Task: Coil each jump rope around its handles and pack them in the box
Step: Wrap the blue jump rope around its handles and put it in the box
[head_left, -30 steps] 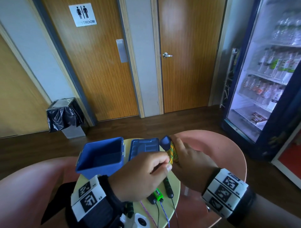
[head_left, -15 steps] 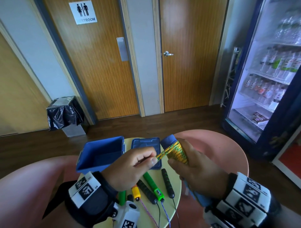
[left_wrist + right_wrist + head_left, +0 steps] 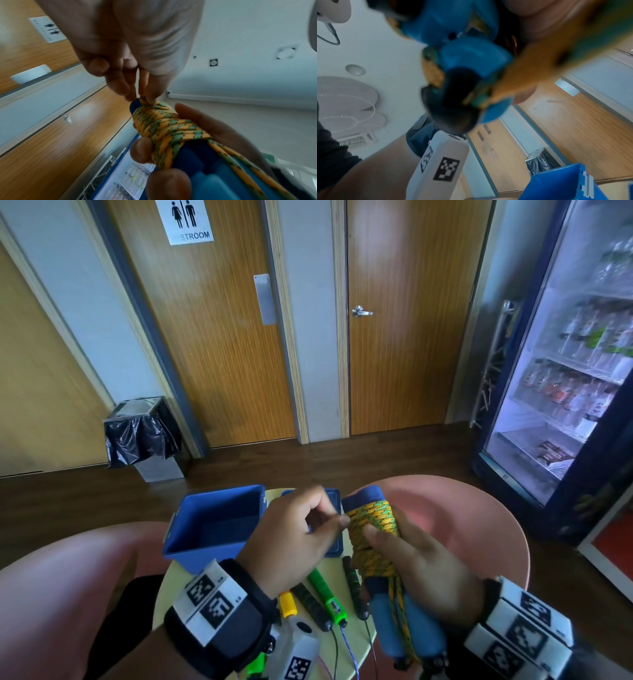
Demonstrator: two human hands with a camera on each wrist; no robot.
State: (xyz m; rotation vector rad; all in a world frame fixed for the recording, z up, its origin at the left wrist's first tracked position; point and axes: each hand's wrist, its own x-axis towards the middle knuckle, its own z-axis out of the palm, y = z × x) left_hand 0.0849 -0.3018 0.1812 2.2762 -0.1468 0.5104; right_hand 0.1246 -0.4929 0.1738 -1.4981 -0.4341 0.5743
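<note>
A yellow-and-green jump rope (image 3: 373,532) is coiled around its two blue handles (image 3: 404,631). My right hand (image 3: 421,563) grips this bundle upright, thumb pressed on the coils (image 3: 169,125). My left hand (image 3: 298,535) pinches the rope's end (image 3: 144,101) at the top of the coil, next to the blue handle tip (image 3: 363,494). The open blue box (image 3: 215,525) stands on the small round table (image 3: 171,587), left of both hands; its inside shows nothing. In the right wrist view the blue handles (image 3: 464,54) are blurred and close.
Other jump ropes lie on the table under my hands: black handles (image 3: 310,604), a green handle (image 3: 325,594), a yellow one (image 3: 287,604). The blue lid (image 3: 334,542) lies flat beside the box. Pink chairs (image 3: 462,529) flank the table; a drinks fridge (image 3: 565,371) stands right.
My left hand has brought the rope's free end in against the top of the coil; the slack strand seen earlier is gone. The right hand has raised and tilted the bundle more upright.
</note>
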